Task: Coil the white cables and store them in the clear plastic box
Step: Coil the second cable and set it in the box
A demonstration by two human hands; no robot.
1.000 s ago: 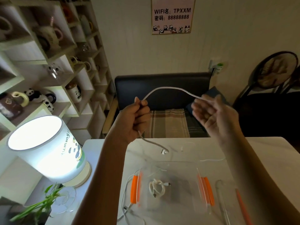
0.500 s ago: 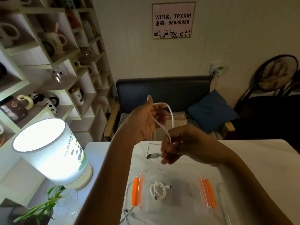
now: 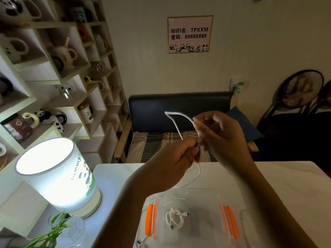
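A white cable [image 3: 176, 123] is held in the air above the table, folded into a narrow loop that sticks up to the left. My left hand [image 3: 176, 156] grips its lower part in a fist. Just above and to the right, my right hand [image 3: 220, 135] pinches the upper strand. A thin tail of the cable [image 3: 196, 176] hangs down onto the table. Below stands the clear plastic box [image 3: 215, 194] with orange latches [image 3: 149, 220], open on top. One coiled white cable [image 3: 174, 219] lies inside it.
A lit drum lamp [image 3: 57, 176] stands at the table's left, with a small plant in a glass [image 3: 69, 230] in front of it. More white cable [image 3: 143, 242] trails beside the box's left latch. Shelves of mugs fill the left; a bench sits behind the table [image 3: 286, 185].
My hands came together from wide apart, folding the stretched cable into a loop. My right hand has now risen above my left, and the loop points up to the left.
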